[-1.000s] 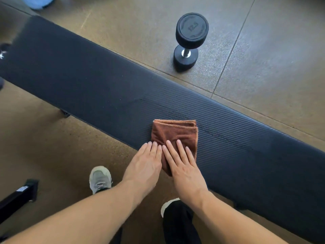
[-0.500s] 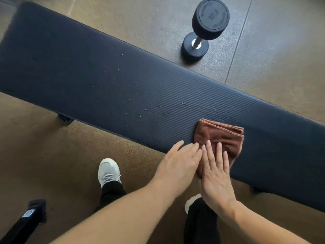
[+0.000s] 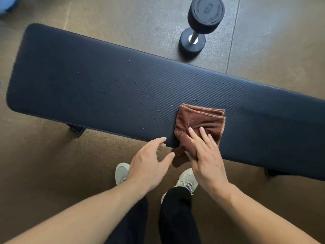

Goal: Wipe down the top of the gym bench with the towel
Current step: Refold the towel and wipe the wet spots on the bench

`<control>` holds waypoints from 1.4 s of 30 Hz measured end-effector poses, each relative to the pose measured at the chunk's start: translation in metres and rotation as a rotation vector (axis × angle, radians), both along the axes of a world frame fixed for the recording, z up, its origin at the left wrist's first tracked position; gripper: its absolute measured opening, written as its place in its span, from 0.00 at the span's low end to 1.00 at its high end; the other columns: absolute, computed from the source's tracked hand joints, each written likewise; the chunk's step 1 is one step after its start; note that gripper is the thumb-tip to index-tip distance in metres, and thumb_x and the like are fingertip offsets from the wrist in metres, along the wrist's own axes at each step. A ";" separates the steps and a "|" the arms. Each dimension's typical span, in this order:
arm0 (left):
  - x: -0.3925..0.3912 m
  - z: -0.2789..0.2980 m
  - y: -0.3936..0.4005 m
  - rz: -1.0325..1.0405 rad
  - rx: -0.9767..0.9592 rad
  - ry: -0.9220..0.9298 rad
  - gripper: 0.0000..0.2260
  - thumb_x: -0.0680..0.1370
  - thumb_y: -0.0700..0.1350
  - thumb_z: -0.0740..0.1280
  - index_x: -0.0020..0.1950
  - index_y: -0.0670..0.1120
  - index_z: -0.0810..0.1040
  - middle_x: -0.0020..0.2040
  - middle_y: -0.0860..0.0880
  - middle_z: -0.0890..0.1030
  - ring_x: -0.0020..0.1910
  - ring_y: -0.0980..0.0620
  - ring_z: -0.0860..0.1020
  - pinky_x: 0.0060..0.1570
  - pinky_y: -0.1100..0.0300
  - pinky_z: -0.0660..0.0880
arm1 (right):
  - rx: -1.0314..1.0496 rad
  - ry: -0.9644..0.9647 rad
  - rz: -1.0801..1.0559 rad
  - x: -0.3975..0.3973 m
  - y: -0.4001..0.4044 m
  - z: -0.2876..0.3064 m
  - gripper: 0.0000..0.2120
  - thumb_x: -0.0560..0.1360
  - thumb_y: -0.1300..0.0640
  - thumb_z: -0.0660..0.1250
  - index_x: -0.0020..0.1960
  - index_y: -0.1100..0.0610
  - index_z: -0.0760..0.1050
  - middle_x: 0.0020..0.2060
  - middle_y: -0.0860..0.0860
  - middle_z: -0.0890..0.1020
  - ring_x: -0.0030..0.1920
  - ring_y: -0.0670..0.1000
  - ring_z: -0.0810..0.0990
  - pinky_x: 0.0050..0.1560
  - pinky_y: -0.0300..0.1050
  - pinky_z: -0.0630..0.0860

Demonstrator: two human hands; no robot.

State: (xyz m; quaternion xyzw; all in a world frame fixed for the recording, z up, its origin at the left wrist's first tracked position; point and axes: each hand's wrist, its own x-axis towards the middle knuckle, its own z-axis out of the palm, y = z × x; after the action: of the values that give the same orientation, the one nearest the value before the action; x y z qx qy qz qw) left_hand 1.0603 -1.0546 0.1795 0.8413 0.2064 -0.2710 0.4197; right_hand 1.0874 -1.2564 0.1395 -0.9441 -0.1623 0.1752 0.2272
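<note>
Head view: a person's right hand [image 3: 206, 155] presses a folded brown terry towel [image 3: 200, 120] flat-fingered onto the near edge of the ribbed black gym bench [image 3: 88, 81], likely to sweep off scattered droplets [image 3: 140, 95]. The left hand [image 3: 149, 159] hovers beside it, fingers loosely spread, holding nothing.

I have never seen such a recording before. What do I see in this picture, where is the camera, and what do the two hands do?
The camera sits on a person's head and looks down, so you see their own arms, legs and pale shoes. A long black padded gym bench crosses the picture, with small water droplets on it. The right hand presses flat on a folded brown cloth towel, whose corner hangs over the near edge. The left hand is open beside it and holds nothing. A black dumbbell stands on the floor behind the bench.
</note>
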 end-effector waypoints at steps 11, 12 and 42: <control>0.044 0.046 -0.074 -0.042 0.005 -0.209 0.19 0.76 0.41 0.71 0.60 0.59 0.71 0.46 0.59 0.79 0.51 0.56 0.76 0.52 0.54 0.74 | 0.525 0.396 -0.572 0.036 -0.031 0.104 0.05 0.79 0.56 0.73 0.53 0.47 0.83 0.45 0.45 0.86 0.48 0.46 0.84 0.53 0.52 0.82; 0.050 0.051 -0.080 -0.060 0.002 -0.263 0.16 0.76 0.41 0.70 0.59 0.57 0.74 0.47 0.59 0.78 0.51 0.55 0.75 0.53 0.53 0.74 | 0.513 0.405 -0.551 0.045 -0.041 0.112 0.06 0.79 0.57 0.73 0.52 0.47 0.83 0.44 0.45 0.86 0.47 0.45 0.84 0.51 0.47 0.81; 0.005 -0.036 0.102 -0.125 0.282 -0.412 0.29 0.82 0.40 0.62 0.82 0.44 0.57 0.83 0.49 0.57 0.82 0.53 0.50 0.81 0.53 0.45 | -0.419 -0.063 -0.110 0.027 0.075 -0.008 0.48 0.76 0.22 0.47 0.84 0.52 0.51 0.84 0.56 0.49 0.84 0.58 0.44 0.81 0.66 0.49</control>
State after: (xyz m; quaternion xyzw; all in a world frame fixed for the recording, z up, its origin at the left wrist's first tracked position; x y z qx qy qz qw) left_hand 1.0654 -0.9522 0.1437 0.9402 0.1001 -0.0876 0.3137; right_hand 1.1141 -1.1812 0.1315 -0.9831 -0.0779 0.1628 0.0301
